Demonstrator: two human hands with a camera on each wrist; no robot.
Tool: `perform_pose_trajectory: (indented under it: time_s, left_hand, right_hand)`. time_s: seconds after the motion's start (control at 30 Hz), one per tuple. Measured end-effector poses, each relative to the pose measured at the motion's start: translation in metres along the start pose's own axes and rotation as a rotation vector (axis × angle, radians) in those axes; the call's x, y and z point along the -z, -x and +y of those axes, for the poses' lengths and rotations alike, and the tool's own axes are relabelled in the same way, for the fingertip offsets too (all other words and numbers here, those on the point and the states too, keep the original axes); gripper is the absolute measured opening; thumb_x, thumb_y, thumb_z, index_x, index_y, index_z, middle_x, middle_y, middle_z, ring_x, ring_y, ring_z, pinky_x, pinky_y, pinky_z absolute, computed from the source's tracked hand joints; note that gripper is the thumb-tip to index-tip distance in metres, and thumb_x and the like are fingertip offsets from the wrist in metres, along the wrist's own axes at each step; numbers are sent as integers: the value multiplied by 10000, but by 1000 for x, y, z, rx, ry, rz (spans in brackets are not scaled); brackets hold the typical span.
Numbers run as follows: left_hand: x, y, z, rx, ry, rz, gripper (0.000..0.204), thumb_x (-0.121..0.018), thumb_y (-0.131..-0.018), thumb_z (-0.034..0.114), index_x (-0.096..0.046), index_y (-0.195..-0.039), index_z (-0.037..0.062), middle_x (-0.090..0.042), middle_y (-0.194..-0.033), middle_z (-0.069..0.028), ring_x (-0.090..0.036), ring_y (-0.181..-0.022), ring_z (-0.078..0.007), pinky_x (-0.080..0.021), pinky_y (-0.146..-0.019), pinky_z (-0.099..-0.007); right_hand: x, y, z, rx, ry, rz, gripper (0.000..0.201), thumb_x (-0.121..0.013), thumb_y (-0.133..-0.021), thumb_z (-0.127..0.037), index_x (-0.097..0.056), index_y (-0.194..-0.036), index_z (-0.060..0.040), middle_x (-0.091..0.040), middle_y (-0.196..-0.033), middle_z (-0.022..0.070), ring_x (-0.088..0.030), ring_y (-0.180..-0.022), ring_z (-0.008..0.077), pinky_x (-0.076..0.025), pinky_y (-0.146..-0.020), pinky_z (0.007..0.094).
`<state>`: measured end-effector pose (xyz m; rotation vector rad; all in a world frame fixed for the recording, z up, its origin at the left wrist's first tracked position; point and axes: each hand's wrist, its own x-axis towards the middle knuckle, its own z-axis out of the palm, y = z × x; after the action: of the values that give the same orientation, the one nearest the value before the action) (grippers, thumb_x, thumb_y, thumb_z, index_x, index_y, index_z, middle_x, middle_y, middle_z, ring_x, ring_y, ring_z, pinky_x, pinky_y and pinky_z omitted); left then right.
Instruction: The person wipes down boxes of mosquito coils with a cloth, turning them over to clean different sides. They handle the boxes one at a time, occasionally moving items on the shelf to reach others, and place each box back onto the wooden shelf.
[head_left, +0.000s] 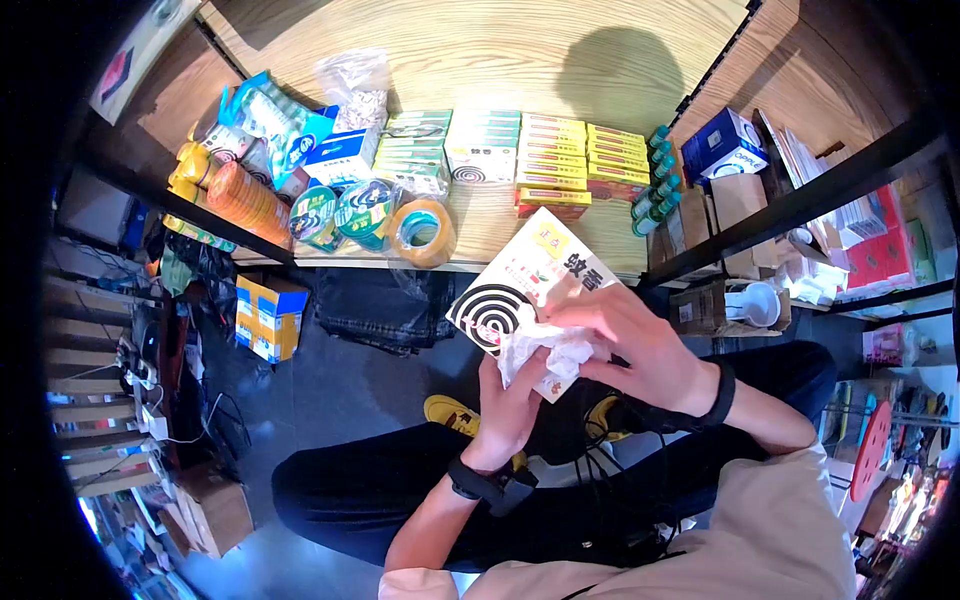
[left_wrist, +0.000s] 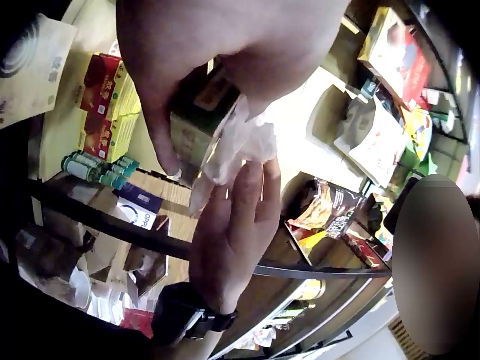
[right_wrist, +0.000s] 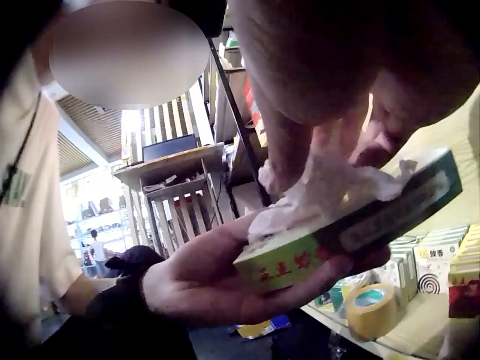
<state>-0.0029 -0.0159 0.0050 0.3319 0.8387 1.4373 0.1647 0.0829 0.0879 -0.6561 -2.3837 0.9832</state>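
A flat mosquito coil box (head_left: 535, 255), printed with a black spiral, is held tilted in front of the shelf. My left hand (head_left: 508, 410) grips it from below; in the right wrist view the fingers wrap under the box's green and dark side. My right hand (head_left: 645, 345) pinches a crumpled white tissue (head_left: 560, 352) against the box's printed face. In the right wrist view the tissue (right_wrist: 322, 191) lies along the top of the box (right_wrist: 285, 266). Part of the printed face is hidden behind the tissue and fingers.
Stacked yellow boxes (head_left: 553, 150), green-white coil boxes (head_left: 483, 140), a tape roll (head_left: 421, 233) and green bottles (head_left: 655, 205) stand on the wooden shelf (head_left: 610, 235). A yellow-blue carton (head_left: 268, 318) sits on the floor. My crossed legs (head_left: 360, 490) are below the hands.
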Motion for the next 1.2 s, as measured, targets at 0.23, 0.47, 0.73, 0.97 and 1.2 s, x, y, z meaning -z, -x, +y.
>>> perform_pose_trajectory:
  time_s: [0.23,0.47,0.73,0.97,1.2]
  left_hand:
    - [5,-4,7,-13,95,27,408,-560,-1016,11,-454,-1410,14,-614,-1330,-129,-641,-1207,-235,-559,-999,-382]
    - [20,-3,-18,-135,-187,27,457,-633,-955,-1,-482,-1385,-11,-633,-1284,-107,-636,-1164,-183,-513,-1001,-343]
    - [6,7,-9,-43,-191,-226,709,-745,-862,-36,-367,-1459,21,-522,-1403,-87,-545,-1289,-189,-460,-1096,-374]
    - [-1,9,-12,-2,-210,-350,765,-752,-828,-87,-334,-1459,29,-509,-1391,-83,-544,-1289,-207,-446,-1127,-392]
    - [11,7,-18,-143,-549,-316,629,-780,-849,6,-467,-1394,36,-606,-1283,-69,-612,-1168,-153,-520,-951,-340]
  right_hand:
    - [27,1,-18,-394,-66,-66,587,-823,-831,-98,-568,-1358,-71,-584,-1164,95,-662,-854,161,-563,-727,299]
    - [0,2,-21,-78,59,-3,534,-768,-879,-70,-568,-1374,-80,-580,-1135,136,-673,-962,272,-556,-823,350]
    - [-12,5,5,128,246,93,379,-789,-817,-43,-680,-1178,-76,-602,-1140,111,-657,-1006,315,-557,-838,398]
    - [4,-6,12,-104,164,237,402,-752,-800,18,-670,-1182,-77,-626,-1102,135,-647,-992,344,-536,-875,386]
    - [-31,8,9,176,144,37,548,-764,-741,39,-664,-1267,-80,-598,-1191,101,-595,-1103,307,-508,-929,407]
